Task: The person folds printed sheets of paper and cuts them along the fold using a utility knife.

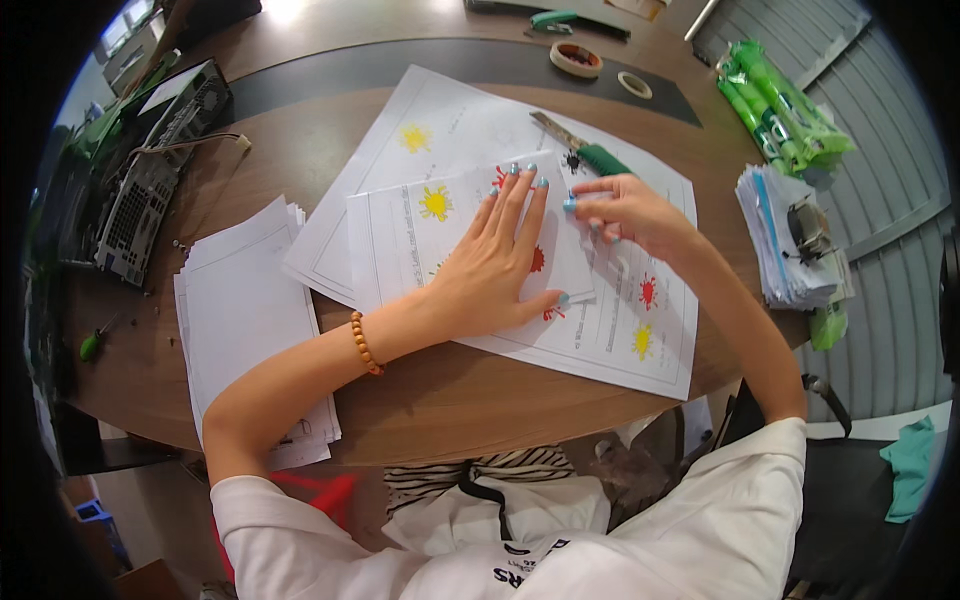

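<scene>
My left hand (487, 262) lies flat with fingers spread on a smaller white printed sheet (395, 245) with yellow and red paint-splat pictures. Under it is a larger white printed sheet (660, 330) with similar splats. At the smaller sheet's right edge, my right hand (632, 213) has its fingers bent together, the fingertips close to the paper edge. Whether anything is pinched between them cannot be made out. Just beyond the right hand, a utility knife with a green handle (603, 158) rests on the larger sheet, its blade end pointing away to the left.
A stack of white papers (245, 290) lies at left, near an opened computer case (150, 170) and a green screwdriver (92, 345). At the back are tape rolls (576, 60) and a green stapler (553, 20). Green packages (780, 110) and clipped papers (785, 240) are at right.
</scene>
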Available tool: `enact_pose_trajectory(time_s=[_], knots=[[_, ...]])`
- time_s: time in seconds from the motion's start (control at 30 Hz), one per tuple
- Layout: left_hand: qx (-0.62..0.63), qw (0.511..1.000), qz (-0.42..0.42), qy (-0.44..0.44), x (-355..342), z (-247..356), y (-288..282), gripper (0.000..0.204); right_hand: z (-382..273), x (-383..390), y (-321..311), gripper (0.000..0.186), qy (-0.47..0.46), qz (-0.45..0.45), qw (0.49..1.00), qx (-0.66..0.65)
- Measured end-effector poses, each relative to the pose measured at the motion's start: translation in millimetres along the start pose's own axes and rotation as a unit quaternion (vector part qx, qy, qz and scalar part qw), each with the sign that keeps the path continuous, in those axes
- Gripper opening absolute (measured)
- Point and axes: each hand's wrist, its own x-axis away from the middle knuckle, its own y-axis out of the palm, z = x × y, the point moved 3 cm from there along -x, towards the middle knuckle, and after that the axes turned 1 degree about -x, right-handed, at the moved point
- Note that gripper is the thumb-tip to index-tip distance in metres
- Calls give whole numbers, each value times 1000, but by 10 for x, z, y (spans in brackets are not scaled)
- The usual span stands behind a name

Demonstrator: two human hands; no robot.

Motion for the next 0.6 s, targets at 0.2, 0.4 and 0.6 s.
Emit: enact_pose_trajectory(time_s=[0.2,0.4,0.6], knots=[[29,999,3,-15,31,-51,35,101,79,47,268,39,-86,2,995,45],[63,996,12,-57,51,-8,-34,106,153,342,559,29,-200,98,973,-54],[-5,959,284,13,-283,59,-1298,105,-370,519,294,24,-390,258,883,-46]])
